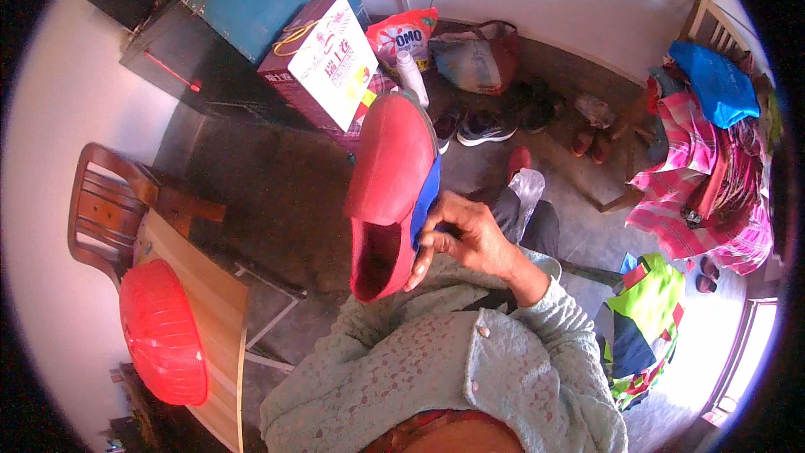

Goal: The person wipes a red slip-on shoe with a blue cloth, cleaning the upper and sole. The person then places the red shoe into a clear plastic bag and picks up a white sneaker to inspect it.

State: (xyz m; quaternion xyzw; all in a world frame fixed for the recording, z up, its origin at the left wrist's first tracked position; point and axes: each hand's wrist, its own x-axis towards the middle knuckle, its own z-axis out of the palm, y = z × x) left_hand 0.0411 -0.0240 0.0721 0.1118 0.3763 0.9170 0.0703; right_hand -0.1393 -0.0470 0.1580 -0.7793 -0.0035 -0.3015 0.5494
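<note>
Red slip-on shoe (387,193) with blue sole edge, held up mid-air over the floor.
Right hand (465,231) clamps it at the blue side, fingers (422,262) curled over the opening rim; toe points away, up. Left hand not visible, grip state unknown. Red plastic mesh basket (161,331) sits upside down on the wooden worktop's (220,352) edge, lower left.

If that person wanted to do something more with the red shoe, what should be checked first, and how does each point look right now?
1. Right hand grips the red shoe: ok, fingers wrap its side by the opening.
2. Left hand on the shoe: cannot tell, hidden.
3. Shoe raised off the lap: ok.
4. Shoe opening visible: ok, faces the camera.
5. Inside of shoe empty: cannot tell, toe is dark.
6. Red basket apart from the shoe: ok, on the wooden table.
</note>
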